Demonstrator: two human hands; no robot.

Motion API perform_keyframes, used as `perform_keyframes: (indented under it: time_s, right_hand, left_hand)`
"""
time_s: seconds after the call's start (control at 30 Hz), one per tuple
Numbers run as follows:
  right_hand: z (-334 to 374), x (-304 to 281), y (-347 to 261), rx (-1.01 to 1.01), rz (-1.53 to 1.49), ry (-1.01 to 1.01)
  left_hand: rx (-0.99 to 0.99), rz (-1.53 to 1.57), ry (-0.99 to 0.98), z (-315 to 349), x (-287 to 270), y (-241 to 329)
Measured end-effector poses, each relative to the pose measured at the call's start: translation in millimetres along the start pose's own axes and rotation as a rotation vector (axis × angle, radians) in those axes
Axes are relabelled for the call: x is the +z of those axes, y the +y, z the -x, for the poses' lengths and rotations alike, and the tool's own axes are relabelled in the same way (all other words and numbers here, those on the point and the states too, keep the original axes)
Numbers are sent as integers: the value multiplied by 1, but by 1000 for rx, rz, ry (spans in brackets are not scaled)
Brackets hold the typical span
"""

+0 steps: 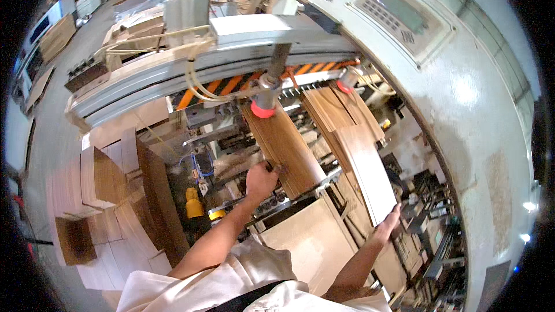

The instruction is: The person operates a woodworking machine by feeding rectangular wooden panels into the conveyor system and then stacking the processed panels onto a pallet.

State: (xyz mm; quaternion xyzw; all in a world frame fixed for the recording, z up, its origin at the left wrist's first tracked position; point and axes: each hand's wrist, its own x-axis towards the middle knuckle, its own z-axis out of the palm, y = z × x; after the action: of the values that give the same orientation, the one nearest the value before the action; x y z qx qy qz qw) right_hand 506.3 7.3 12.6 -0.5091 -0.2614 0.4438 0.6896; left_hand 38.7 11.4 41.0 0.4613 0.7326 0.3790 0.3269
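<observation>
My left hand (pixel 263 180) is closed at the left edge of a brown wooden board (pixel 295 153), its fingertips on the edge. The board lies across the machine, its far end under a cylinder with a red rim (pixel 263 108). At the near right corner of a pale, shiny plank (pixel 367 173), my right hand (pixel 387 224) grips the end, with some fingers hidden. That plank's far end rests on a stack of brown boards (pixel 332 110). A second red-rimmed cylinder (pixel 347 81) stands over the stack's far end.
Stacked wooden boards (pixel 104 179) stand at the left. A machine beam (pixel 231 52) with hoses crosses the far side. On the right is a large pale housing with a control panel (pixel 402 14). A yellow part (pixel 194 202) sits left of my forearm; a beige panel (pixel 309 242) lies before me.
</observation>
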Motion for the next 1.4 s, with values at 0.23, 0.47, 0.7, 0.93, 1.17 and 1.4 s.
perform_keyframes:
  time_s: [0.23,0.47,0.7,0.93,1.17,1.4]
  right_hand:
    - [-77,98,45,270,-170,-99]
    - [-106,155,65,161,-62,-76]
    - [-126,184,74,253,-61,-110]
    - [-132,159,88,247,-28,-289]
    - [26,151,94,127,250,-96]
    - [259,197,214,389,743,-817]
  left_hand:
    - [17,52,-3,-1,3,-15]
    - [-7,15,-65,-2,3,-9]
    - [19,-24,-48,-7,5,-23]
    - [180,125,-177,-1,-12,-41]
    - [152,205,-308,23,-73,-80]
    - [-206,284,159,68,-133,-286]
